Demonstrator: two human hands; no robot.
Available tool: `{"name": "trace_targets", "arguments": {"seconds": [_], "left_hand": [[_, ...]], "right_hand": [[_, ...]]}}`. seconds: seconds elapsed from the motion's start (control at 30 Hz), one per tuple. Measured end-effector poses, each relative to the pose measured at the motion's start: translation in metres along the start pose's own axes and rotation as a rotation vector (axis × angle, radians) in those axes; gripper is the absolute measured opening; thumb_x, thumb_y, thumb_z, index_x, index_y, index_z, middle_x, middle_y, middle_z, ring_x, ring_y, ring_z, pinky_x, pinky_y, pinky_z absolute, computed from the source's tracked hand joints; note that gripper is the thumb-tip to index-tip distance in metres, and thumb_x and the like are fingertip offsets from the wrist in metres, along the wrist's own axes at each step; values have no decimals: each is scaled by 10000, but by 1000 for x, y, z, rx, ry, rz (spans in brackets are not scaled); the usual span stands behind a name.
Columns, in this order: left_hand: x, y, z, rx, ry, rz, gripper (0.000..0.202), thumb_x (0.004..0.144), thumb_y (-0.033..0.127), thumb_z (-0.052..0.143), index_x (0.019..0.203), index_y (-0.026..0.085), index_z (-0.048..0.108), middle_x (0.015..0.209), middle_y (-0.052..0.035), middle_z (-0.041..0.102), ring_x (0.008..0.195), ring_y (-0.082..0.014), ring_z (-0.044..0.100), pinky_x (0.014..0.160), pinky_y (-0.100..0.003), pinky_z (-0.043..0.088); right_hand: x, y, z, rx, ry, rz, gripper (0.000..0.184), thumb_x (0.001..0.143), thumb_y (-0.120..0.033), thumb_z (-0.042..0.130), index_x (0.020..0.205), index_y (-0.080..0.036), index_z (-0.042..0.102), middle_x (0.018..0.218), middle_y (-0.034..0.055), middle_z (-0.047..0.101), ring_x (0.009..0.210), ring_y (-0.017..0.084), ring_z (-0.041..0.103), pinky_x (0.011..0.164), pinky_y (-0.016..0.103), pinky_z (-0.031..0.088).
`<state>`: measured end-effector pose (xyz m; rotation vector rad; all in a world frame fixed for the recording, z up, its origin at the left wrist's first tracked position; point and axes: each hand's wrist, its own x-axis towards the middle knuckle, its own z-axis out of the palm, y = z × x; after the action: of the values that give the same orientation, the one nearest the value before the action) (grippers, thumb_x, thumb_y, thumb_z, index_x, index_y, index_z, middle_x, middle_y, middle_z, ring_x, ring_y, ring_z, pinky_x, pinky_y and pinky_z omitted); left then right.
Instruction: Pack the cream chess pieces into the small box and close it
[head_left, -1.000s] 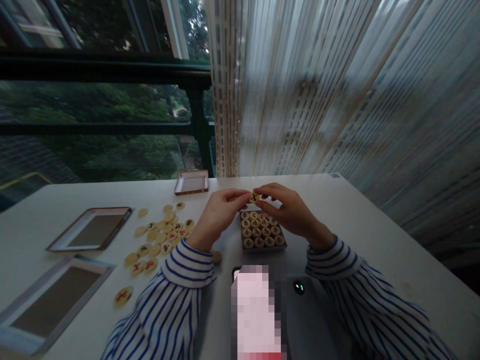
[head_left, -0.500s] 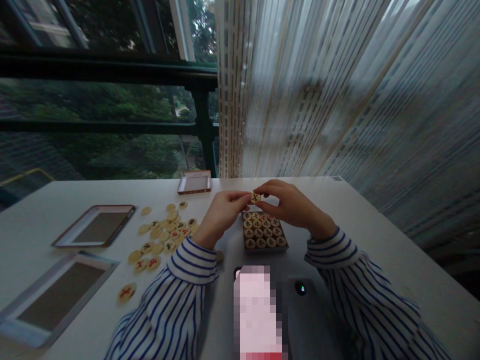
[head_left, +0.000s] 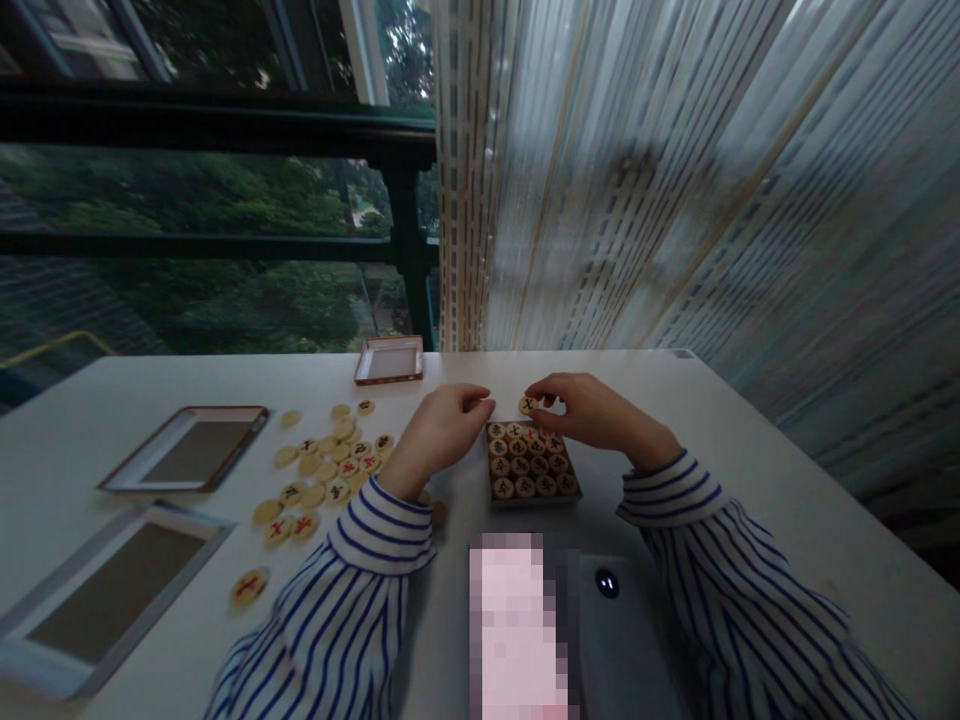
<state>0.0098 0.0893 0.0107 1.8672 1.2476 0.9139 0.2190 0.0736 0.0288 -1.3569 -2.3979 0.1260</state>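
While the right hand pinches a round, pale-yellow disc with a black character by the far edge of a square, dark-sided box, the left hand hovers near the box's far left corner, thumb and forefinger narrowly apart. Rows of marked pale discs sit inside the box. Farther left, loose pale-yellow discs lie scattered across the white table.
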Motion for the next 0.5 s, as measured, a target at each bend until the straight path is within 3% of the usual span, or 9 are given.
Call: {"name": "trace_targets", "arguments": {"seconds": [0.5], "left_hand": [[-5, 2, -3, 240, -25, 13, 396, 750, 418, 550, 1010, 145, 672, 942, -140, 692, 870, -254, 627, 778, -327, 428]], "right_hand": [[-1, 20, 16, -124, -206, 29, 262, 788, -373, 536, 915, -193, 678, 858, 81, 669, 773, 199, 592, 669, 292, 407]]}}
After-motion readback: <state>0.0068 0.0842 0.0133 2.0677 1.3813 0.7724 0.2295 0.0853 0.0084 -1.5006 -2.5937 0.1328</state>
